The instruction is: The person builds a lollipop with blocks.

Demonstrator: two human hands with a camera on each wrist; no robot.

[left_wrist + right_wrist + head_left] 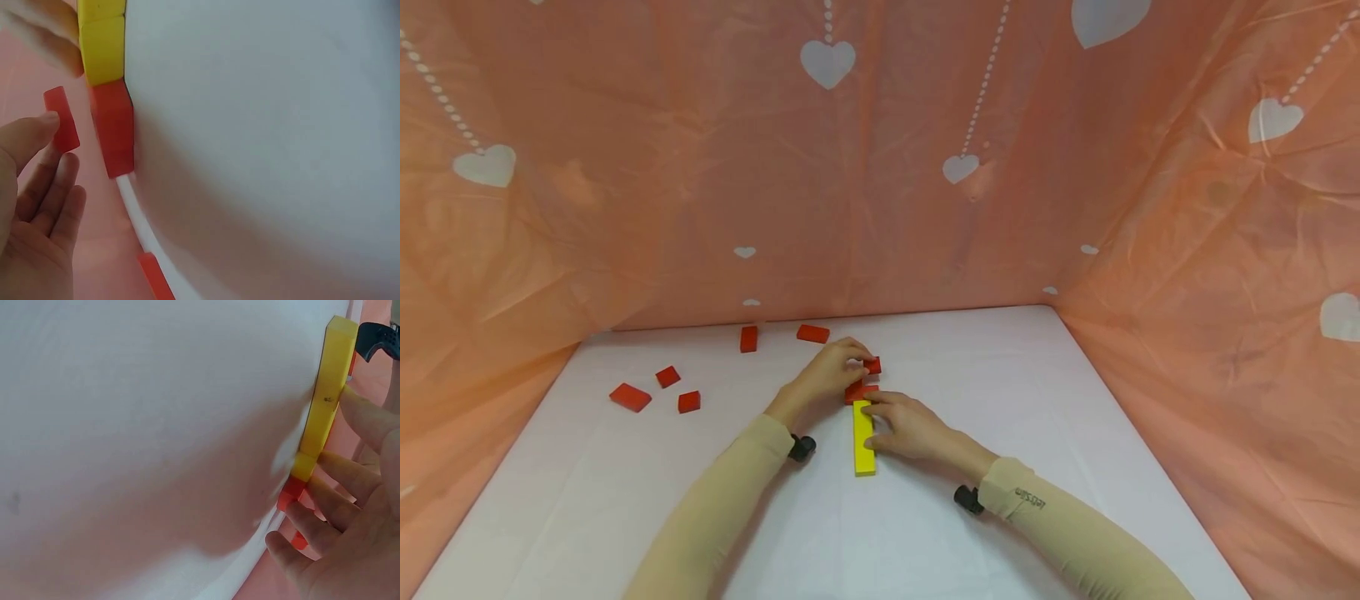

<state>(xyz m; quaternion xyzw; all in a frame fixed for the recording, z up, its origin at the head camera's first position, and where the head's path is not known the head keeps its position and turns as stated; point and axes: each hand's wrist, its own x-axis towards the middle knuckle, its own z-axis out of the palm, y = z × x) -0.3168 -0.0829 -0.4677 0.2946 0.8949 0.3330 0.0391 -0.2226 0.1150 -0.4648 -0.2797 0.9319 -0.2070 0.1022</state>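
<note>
My left hand point(823, 375) pinches a small red block point(61, 120) between thumb and fingertips, raised beside the row of blocks in the left wrist view. Yellow blocks point(864, 442) lie end to end on the white surface, pointing away from me. At their far end sit red blocks point(114, 128), partly covered by my fingers in the head view. My right hand point(913, 425) rests along the right side of the row. Its extended fingers point(350, 475) and thumb touch the yellow blocks, and other fingers reach toward the red end.
Several loose red blocks lie at the left and back of the white table point(1000, 375), among them a flat one point(630, 397), a small one point(688, 402) and one at the back point(812, 333). Orange curtains point(880, 208) with white hearts border the back and sides.
</note>
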